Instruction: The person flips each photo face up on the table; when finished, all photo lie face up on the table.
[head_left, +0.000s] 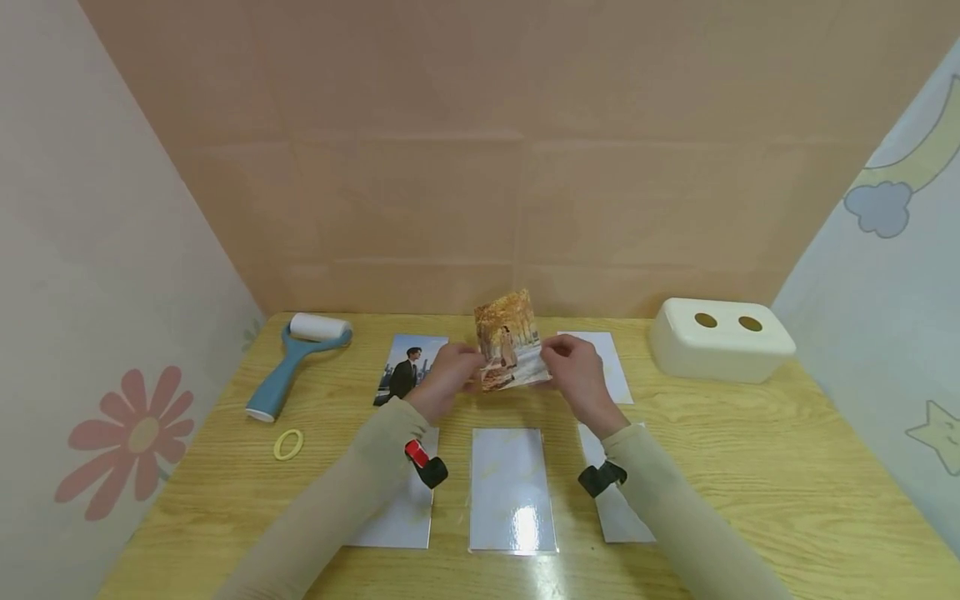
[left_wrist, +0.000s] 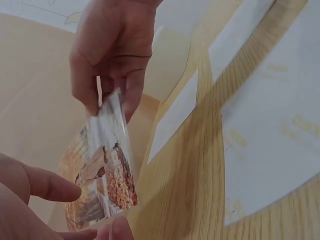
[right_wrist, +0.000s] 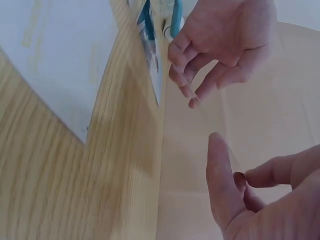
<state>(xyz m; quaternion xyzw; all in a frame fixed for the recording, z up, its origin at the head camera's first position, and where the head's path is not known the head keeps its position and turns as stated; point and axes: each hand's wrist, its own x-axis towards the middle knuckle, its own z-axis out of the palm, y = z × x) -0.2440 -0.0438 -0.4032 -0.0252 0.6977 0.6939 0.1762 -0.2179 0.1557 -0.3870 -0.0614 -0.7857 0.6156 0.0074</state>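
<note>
Between both hands, above the back part of the table, a glossy photo card [head_left: 507, 333] is held up and tilted. It shows a figure in a long coat among orange autumn trees. My left hand [head_left: 448, 373] pinches its left edge, thumb in front. At the opposite edge, the fingertips of my right hand [head_left: 581, 373] pinch the lower right corner. The left wrist view shows the picture side of the card, with the right hand [left_wrist: 115, 55] at its far end; in the right wrist view it appears nearly edge-on.
Behind my left hand lies a photo of a suited person [head_left: 405, 371]. White cards lie behind the right hand [head_left: 617, 375], front centre [head_left: 512, 487] and under both forearms. A blue-handled lint roller [head_left: 281, 379] and yellow ring [head_left: 288, 445] lie left; a white two-holed box [head_left: 720, 354] stands right.
</note>
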